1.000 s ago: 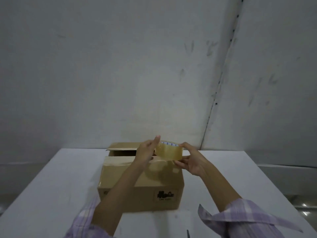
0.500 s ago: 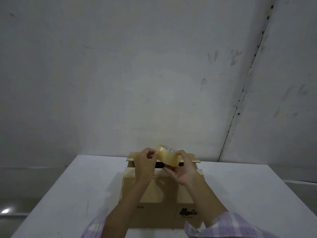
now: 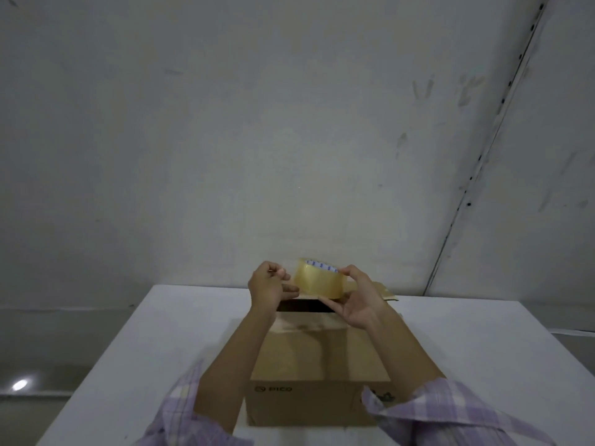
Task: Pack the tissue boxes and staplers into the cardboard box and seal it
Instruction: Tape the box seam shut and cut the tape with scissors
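Observation:
A brown cardboard box (image 3: 318,358) stands on the white table (image 3: 154,342) right in front of me. Its near flap is folded down; a dark gap stays open at the far side and the far flap sticks out behind. Above that gap my right hand (image 3: 360,300) holds a roll of clear tape (image 3: 317,280) by its rim. At the roll's left side my left hand (image 3: 269,286) has thumb and fingers pinched together, apparently on the tape's end. Tissue boxes and staplers are hidden from view.
A bare grey wall (image 3: 257,140) rises just behind the table's far edge. White tabletop lies left and right of the box. A bright light reflection (image 3: 20,385) shows on the floor at the lower left.
The view has shifted so the box sits nearer and more central. Both hands lifted the tape roll a little, and my left fingers drew apart from the roll's side.

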